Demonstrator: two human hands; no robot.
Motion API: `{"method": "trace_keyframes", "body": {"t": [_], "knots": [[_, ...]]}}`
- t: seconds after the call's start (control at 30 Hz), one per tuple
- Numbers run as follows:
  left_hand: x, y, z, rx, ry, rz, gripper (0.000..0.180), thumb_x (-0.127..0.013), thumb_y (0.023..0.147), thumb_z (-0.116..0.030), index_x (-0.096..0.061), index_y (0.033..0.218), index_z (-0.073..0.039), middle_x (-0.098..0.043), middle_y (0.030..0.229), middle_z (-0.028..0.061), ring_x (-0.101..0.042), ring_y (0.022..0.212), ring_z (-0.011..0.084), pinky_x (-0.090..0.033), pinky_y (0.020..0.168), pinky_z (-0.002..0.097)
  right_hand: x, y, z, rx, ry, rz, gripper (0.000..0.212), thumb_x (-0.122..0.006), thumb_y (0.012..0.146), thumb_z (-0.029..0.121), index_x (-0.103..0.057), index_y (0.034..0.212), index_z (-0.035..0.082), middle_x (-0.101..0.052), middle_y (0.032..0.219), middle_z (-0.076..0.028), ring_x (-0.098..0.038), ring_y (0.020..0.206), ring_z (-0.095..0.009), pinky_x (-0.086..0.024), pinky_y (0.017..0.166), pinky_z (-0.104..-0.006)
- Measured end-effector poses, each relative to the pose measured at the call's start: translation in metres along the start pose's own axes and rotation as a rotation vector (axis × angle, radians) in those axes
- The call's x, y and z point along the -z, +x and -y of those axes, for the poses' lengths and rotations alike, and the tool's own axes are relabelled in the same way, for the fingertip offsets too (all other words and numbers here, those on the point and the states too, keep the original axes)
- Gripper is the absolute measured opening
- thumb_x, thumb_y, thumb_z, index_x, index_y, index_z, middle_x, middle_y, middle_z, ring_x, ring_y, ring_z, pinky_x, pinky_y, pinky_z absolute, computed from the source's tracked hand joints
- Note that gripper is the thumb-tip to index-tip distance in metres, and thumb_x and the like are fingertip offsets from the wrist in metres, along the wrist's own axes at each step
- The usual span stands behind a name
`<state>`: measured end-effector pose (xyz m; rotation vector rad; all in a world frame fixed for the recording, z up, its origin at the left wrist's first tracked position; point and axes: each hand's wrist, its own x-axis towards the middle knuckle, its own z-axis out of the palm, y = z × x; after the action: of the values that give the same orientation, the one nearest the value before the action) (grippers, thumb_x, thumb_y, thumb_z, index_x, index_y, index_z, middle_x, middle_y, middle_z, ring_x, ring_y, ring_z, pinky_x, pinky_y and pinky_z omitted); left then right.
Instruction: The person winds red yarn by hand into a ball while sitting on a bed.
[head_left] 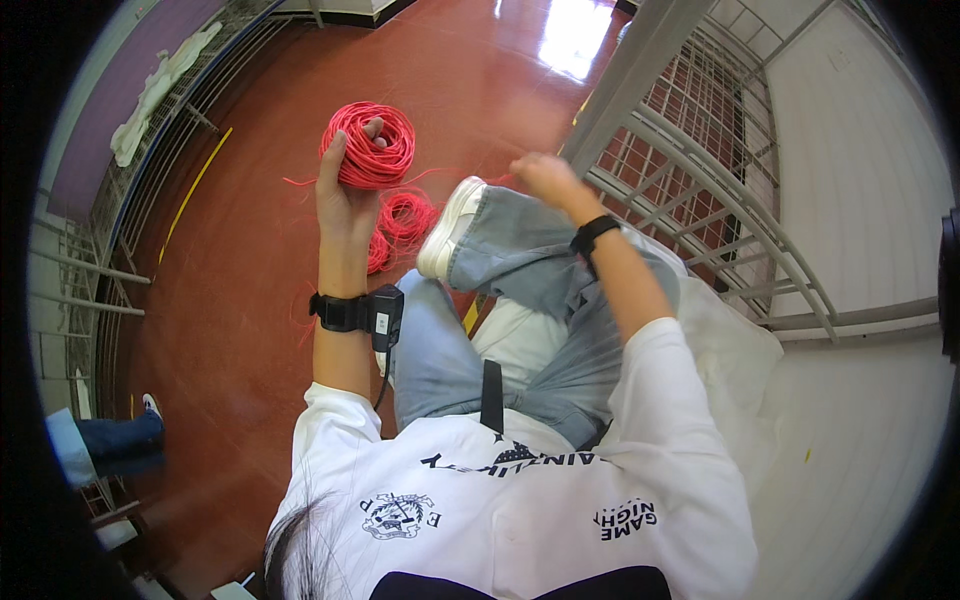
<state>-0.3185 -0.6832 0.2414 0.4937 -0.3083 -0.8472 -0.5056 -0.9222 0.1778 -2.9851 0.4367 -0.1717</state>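
My left hand [345, 200] is closed around a thick coil of thin red cord [397, 128], raised above the floor, with fingers through its centre. A loose end sticks out on the coil's left side. From the coil's lower right, a strand runs toward my right hand [552, 185]. That hand is closed, pinching the red strand [500, 180] beside the bed frame, and its fingers are slightly smeared by motion. Below the held coil, a looser red cord bundle [408, 216] lies on the floor, with more tangled cord [378, 252] next to it.
I sit with one leg crossed, a white shoe [450, 228] close to the strand. At right stands a grey metal bed frame [690, 180]. Another metal frame [200, 105] lines the left side. Another person's leg [125, 440] shows at lower left on the red floor [230, 300].
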Motion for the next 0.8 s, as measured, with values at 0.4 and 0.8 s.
{"method": "trace_keyframes", "body": {"t": [0.4, 0.8], "knots": [[-0.032, -0.004, 0.062, 0.096, 0.174, 0.062, 0.035, -0.057, 0.084, -0.024, -0.054, 0.108, 0.001, -0.061, 0.099, 0.0089, -0.057, 0.088, 0.0159, -0.045, 0.084, 0.0305, 0.217, -0.143, -0.012, 0.113, -0.425, -0.434, 0.023, -0.057, 0.068, 0.001, -0.058, 0.091, 0.009, -0.061, 0.074, -0.009, -0.061, 0.066, -0.025, -0.048, 0.055, -0.0331], [-0.153, -0.028, 0.170, 0.351, 0.229, 0.329, 0.030, -0.060, 0.081, -0.024, -0.059, 0.101, -0.001, -0.063, 0.097, 0.0090, -0.058, 0.087, 0.0150, -0.047, 0.078, 0.0303, 0.214, -0.300, -0.094, -0.654, 0.041, -0.742, 0.008, -0.053, 0.085, 0.008, -0.058, 0.090, 0.003, -0.056, 0.070, -0.004, -0.048, 0.058, -0.007, -0.039, 0.054, -0.0199]]}}
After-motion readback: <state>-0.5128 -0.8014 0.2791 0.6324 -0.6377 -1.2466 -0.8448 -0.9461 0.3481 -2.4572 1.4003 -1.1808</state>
